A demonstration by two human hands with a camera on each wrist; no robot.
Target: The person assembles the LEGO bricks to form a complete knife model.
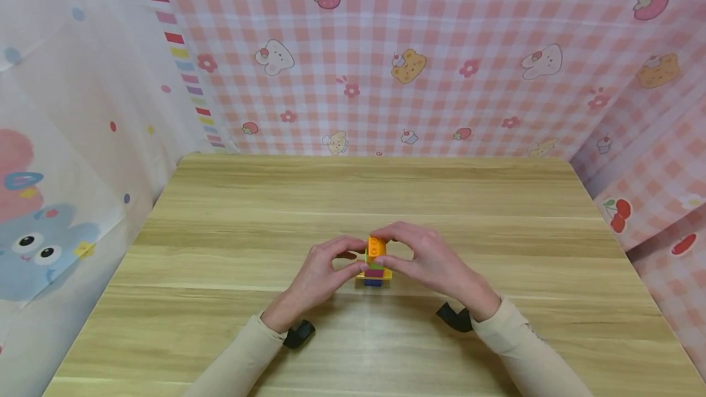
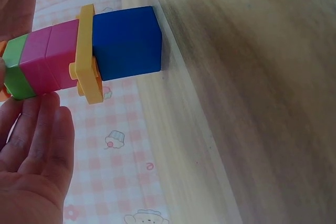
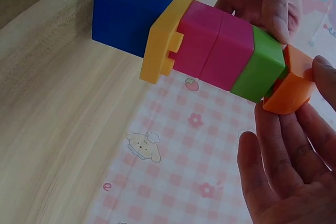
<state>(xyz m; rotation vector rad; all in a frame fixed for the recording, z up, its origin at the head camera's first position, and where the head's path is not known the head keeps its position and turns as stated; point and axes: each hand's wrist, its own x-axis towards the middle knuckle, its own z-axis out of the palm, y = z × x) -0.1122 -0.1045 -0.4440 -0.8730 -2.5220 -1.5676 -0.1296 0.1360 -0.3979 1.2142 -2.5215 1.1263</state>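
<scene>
A tower of toy building bricks stands on the wooden table: a blue brick (image 3: 131, 17) at the bottom, a flat yellow plate (image 2: 86, 56) over it, two pink bricks (image 3: 215, 43), then a green brick (image 3: 258, 64). An orange brick (image 1: 376, 247) sits at the top, slightly tilted against the green one, a narrow gap showing on one side. My right hand (image 1: 430, 260) pinches the orange brick between thumb and fingers. With thumb and fingertips on opposite sides, my left hand (image 1: 322, 269) steadies the tower at the green brick.
The wooden table (image 1: 220, 250) reaches back to a pink checked cloth (image 1: 353, 48). A white patterned cloth (image 1: 66, 109) hangs on the left. Black straps (image 1: 455, 317) show at both wrists.
</scene>
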